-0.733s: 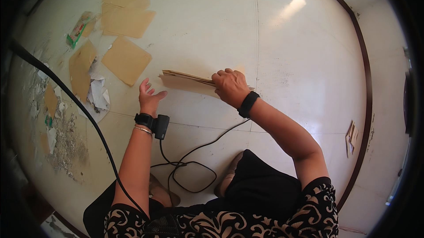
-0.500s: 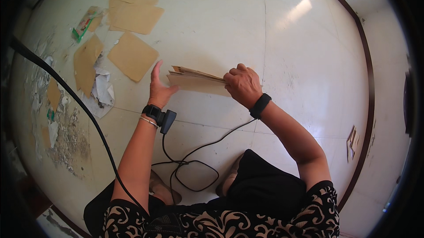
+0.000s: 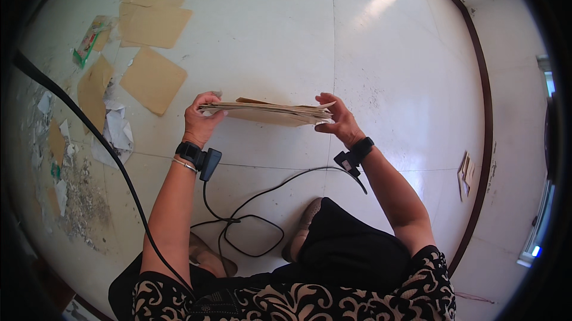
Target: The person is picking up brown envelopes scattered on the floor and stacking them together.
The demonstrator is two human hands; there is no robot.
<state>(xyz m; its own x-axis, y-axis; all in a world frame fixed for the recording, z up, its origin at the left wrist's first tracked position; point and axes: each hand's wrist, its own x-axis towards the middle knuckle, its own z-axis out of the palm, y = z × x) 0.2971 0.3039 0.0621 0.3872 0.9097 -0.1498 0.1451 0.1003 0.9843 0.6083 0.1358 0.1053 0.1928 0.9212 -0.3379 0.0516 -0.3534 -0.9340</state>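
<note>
A stack of brown paper sheets (image 3: 268,113) stands on its edge in front of me, its layered top edges facing up. My left hand (image 3: 201,119) grips the stack's left end, thumb on the near side and fingers behind. At the right end my right hand (image 3: 341,119) holds the stack between its thumb and fingers. One darker sheet pokes up slightly above the others near the middle. Whether the stack's lower edge touches the floor is hidden.
Several flat brown sheets (image 3: 154,81) lie on the pale tiled floor (image 3: 274,35) at the left. Crumpled white paper (image 3: 119,130), a green-edged wrapper (image 3: 89,41) and grey debris (image 3: 86,202) lie there too. A black cable (image 3: 253,216) loops before my feet. Folded cardboard (image 3: 466,175) sits by the right wall.
My left hand has closed on the stack's left end, where it was open beside it. My right hand has turned to hold the right end from the side. The view has shifted rightward.
</note>
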